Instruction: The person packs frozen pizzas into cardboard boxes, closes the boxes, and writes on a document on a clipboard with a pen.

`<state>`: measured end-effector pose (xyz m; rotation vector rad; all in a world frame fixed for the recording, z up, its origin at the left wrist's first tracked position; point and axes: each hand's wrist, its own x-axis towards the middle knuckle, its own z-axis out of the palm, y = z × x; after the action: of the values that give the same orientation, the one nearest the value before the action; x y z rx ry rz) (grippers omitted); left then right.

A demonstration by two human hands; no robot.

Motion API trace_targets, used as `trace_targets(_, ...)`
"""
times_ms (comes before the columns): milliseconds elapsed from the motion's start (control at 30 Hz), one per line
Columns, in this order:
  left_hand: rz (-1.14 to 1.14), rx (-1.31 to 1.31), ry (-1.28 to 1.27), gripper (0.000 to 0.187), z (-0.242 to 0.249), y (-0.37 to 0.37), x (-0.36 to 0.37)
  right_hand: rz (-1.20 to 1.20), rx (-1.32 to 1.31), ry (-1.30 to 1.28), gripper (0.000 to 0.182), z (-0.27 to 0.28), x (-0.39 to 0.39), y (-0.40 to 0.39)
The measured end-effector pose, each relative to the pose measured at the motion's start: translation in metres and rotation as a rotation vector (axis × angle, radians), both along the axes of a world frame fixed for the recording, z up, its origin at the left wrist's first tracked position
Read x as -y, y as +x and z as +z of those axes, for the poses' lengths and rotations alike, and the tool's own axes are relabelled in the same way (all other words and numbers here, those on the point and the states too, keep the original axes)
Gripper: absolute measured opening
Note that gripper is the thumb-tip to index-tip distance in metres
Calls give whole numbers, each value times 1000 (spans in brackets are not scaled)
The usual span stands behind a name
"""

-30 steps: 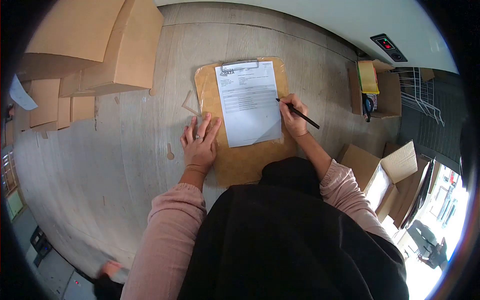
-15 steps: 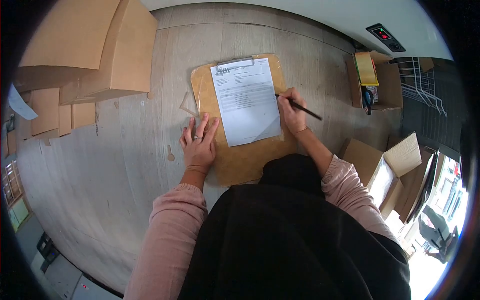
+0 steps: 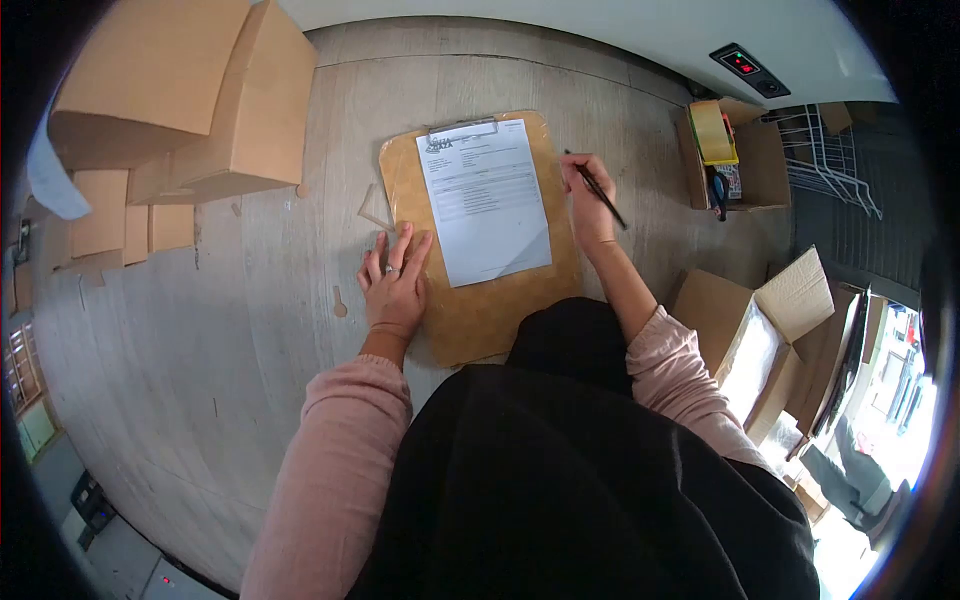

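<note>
A printed sheet of paper (image 3: 488, 215) lies on a brown clipboard (image 3: 465, 330), under the metal clip (image 3: 463, 128) at its top edge. My left hand (image 3: 394, 290) rests with fingers spread, its fingertips on the clipboard's left edge and the palm on the table. A ring shows on one finger. My right hand (image 3: 594, 200) is closed around a dark pen (image 3: 597, 188), just right of the clipboard's right edge. The pen slants down to the right, its upper-left end apart from the paper.
Cardboard boxes (image 3: 265, 120) stand at the left on the wooden table (image 3: 240, 340). At the right are a small box (image 3: 765, 175) with scissors (image 3: 718, 193), a wire rack (image 3: 825, 170) and an open carton (image 3: 715, 310). A red-lit panel (image 3: 748, 68) sits at top right.
My right hand with the pen has moved up and off the paper, to beyond the clipboard's right edge. My left hand stays on the clipboard's left edge. The view has shifted slightly.
</note>
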<state>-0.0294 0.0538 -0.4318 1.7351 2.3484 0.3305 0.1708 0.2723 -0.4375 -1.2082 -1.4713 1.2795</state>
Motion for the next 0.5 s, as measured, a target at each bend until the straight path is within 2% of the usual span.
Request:
trace_targets(33,6,-5,4,53,-1,0,0,6,-5,4,6,19,4,-7)
trace_targets(100,-3,-35,15,53,-3,0,1,19,325,445,14,57,11,-13)
trace_targets(167,-1,-28,42,53,-6,0,3,11,364,485,18,64,16,-11)
trace_targets(233,-2,-20,69,53,-3,0,1,13,679,796,21,53,17,0)
trace_targets(400,11,-13,38,51,-5,1,3,146,788,671,23,49,30,30)
trace_targets(467,17,-10,26,51,-4,1,1,-8,1003,827,22,78,43,26)
trace_targets(500,18,-5,14,51,-3,1,2,0,1005,823,22,83,51,25)
